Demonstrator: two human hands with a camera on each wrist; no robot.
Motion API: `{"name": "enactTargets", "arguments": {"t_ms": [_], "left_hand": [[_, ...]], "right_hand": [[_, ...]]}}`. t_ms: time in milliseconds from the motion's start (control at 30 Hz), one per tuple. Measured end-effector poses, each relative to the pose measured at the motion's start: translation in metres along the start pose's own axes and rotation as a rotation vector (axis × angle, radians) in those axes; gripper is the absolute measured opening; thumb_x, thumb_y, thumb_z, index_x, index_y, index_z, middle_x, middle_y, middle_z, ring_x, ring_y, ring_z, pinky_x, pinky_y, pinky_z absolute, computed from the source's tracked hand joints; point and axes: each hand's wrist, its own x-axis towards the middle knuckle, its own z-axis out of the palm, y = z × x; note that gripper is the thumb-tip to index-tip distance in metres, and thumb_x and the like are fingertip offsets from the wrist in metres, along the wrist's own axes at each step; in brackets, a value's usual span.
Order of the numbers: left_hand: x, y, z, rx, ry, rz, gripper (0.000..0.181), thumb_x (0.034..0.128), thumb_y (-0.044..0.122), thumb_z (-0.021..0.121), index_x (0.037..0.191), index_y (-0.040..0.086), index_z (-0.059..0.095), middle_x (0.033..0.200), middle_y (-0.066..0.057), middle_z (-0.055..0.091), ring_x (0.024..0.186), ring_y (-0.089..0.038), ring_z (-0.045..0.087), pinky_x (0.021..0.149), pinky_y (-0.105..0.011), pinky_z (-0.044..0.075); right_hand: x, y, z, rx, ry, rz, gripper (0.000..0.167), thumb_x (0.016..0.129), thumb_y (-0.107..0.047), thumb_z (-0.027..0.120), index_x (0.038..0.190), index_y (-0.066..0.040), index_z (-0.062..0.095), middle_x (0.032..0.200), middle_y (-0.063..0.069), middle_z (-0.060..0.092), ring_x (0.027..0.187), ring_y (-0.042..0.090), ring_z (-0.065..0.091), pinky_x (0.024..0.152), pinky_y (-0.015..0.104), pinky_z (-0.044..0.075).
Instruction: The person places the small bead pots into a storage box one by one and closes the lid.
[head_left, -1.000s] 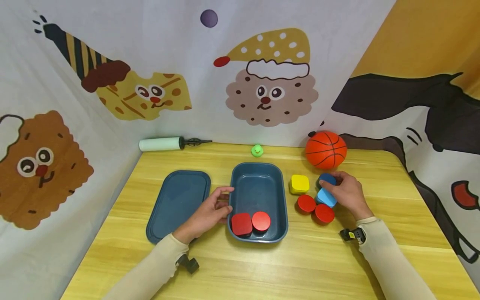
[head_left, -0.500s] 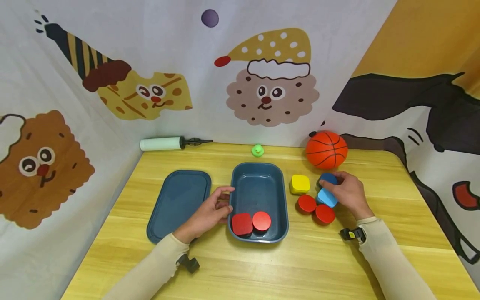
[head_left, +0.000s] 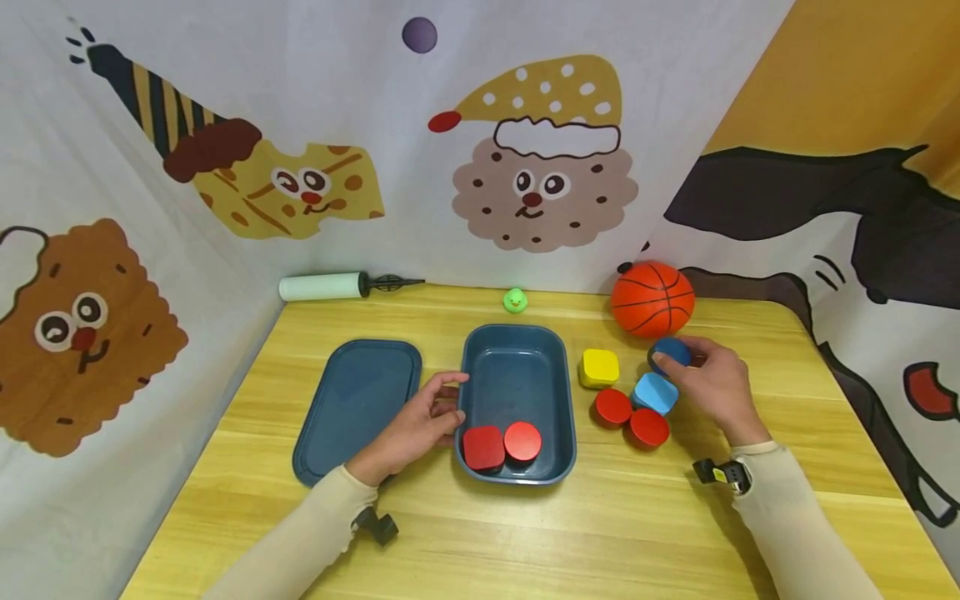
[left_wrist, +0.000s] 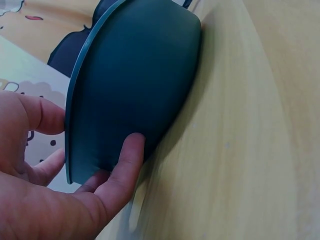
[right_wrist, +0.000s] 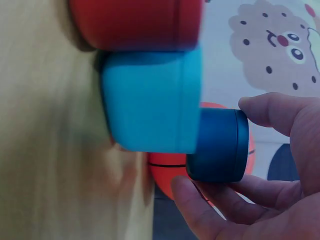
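Note:
A dark blue round lidded pot (head_left: 671, 354) is pinched between the thumb and fingers of my right hand (head_left: 716, 383); in the right wrist view the dark blue pot (right_wrist: 219, 145) appears raised off the table. Just below it stands a light blue square pot (head_left: 655, 393), near two red round pots (head_left: 612, 407) and a yellow square pot (head_left: 598, 368). My left hand (head_left: 415, 427) touches the left outer wall of a deep blue-grey dish (head_left: 517, 333) with loosely bent fingers. Inside the dish lie a red square pot (head_left: 483, 448) and a red round pot (head_left: 522, 442).
A flat blue-grey lid or tray (head_left: 360, 400) lies left of the dish. Along the back are a pale green hand pump (head_left: 322, 287), a small green duck (head_left: 515, 301) and an orange basketball (head_left: 652, 299). A printed curtain (head_left: 420, 183) hangs behind the table.
My right hand has moved a little to the right with the dark blue pot, apart from the light blue one, which shows more fully. My left hand stays at the dish.

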Motion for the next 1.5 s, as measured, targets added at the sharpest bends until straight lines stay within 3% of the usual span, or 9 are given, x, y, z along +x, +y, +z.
{"name": "enactTargets", "arguments": {"t_ms": [200, 267, 433, 567, 733, 967, 1267, 1500], "left_hand": [[-0.001, -0.001, 0.0, -0.007, 0.001, -0.006, 0.059, 0.1041, 0.007, 0.056, 0.159, 0.021, 0.04, 0.148, -0.022, 0.05, 0.118, -0.032, 0.062, 0.081, -0.04, 0.063], [-0.001, -0.001, 0.0, -0.007, 0.002, -0.002, 0.059, 0.1041, 0.006, 0.056, 0.159, 0.019, 0.039, 0.148, -0.023, 0.05, 0.117, -0.032, 0.062, 0.081, -0.04, 0.063], [0.0, 0.0, 0.0, -0.003, 0.008, 0.002, 0.059, 0.1042, 0.006, 0.056, 0.16, 0.019, 0.04, 0.148, -0.022, 0.05, 0.117, -0.032, 0.062, 0.08, -0.039, 0.063], [0.001, -0.001, 0.0, -0.005, 0.005, -0.003, 0.059, 0.1044, 0.007, 0.057, 0.159, 0.021, 0.04, 0.148, -0.021, 0.05, 0.118, -0.032, 0.062, 0.081, -0.039, 0.063], [0.001, -0.002, 0.0, -0.011, 0.001, 0.0, 0.059, 0.1047, 0.009, 0.057, 0.16, 0.022, 0.04, 0.15, -0.021, 0.048, 0.123, -0.034, 0.062, 0.083, -0.041, 0.063], [0.001, -0.005, 0.0, -0.001, 0.004, -0.007, 0.058, 0.105, 0.012, 0.057, 0.159, 0.024, 0.04, 0.152, -0.021, 0.046, 0.12, -0.033, 0.063, 0.084, -0.041, 0.064], [0.001, -0.006, 0.0, -0.009, -0.002, -0.01, 0.059, 0.1054, 0.013, 0.058, 0.16, 0.025, 0.039, 0.153, -0.02, 0.046, 0.12, -0.033, 0.064, 0.084, -0.042, 0.064], [0.0, -0.006, 0.001, -0.007, -0.008, -0.011, 0.06, 0.1062, 0.014, 0.057, 0.161, 0.025, 0.037, 0.153, -0.02, 0.045, 0.12, -0.033, 0.063, 0.084, -0.042, 0.064]], "right_hand": [[-0.008, -0.009, -0.004, -0.001, 0.029, -0.041, 0.08, 0.096, -0.056, 0.072, 0.147, 0.004, 0.057, 0.134, 0.032, 0.064, 0.119, 0.05, 0.064, 0.075, 0.029, 0.057], [-0.01, -0.013, -0.005, 0.0, 0.031, -0.054, 0.08, 0.096, -0.056, 0.073, 0.147, 0.003, 0.057, 0.134, 0.031, 0.064, 0.12, 0.05, 0.064, 0.074, 0.026, 0.054], [-0.016, -0.025, -0.005, 0.035, 0.029, -0.082, 0.077, 0.097, -0.055, 0.072, 0.149, -0.001, 0.056, 0.137, 0.03, 0.063, 0.121, 0.05, 0.062, 0.085, 0.045, 0.059], [-0.019, -0.033, -0.001, 0.07, 0.024, -0.111, 0.073, 0.097, -0.053, 0.074, 0.149, -0.004, 0.057, 0.138, 0.029, 0.063, 0.122, 0.049, 0.062, 0.092, 0.056, 0.055], [-0.022, -0.043, 0.003, 0.07, 0.019, -0.159, 0.069, 0.097, -0.05, 0.075, 0.147, -0.005, 0.059, 0.136, 0.026, 0.066, 0.119, 0.045, 0.064, 0.092, 0.051, 0.054], [-0.027, -0.059, 0.011, 0.104, -0.004, -0.236, 0.063, 0.097, -0.039, 0.079, 0.146, -0.005, 0.06, 0.139, 0.023, 0.064, 0.121, 0.042, 0.065, 0.094, 0.048, 0.062], [-0.027, -0.078, 0.037, 0.188, -0.026, -0.368, 0.056, 0.091, -0.024, 0.086, 0.139, -0.001, 0.065, 0.132, 0.02, 0.068, 0.114, 0.042, 0.071, 0.083, 0.04, 0.065], [-0.03, -0.096, 0.056, 0.215, -0.118, -0.388, 0.058, 0.092, -0.025, 0.086, 0.141, -0.004, 0.064, 0.132, 0.017, 0.068, 0.116, 0.038, 0.071, 0.083, 0.036, 0.065]]}}
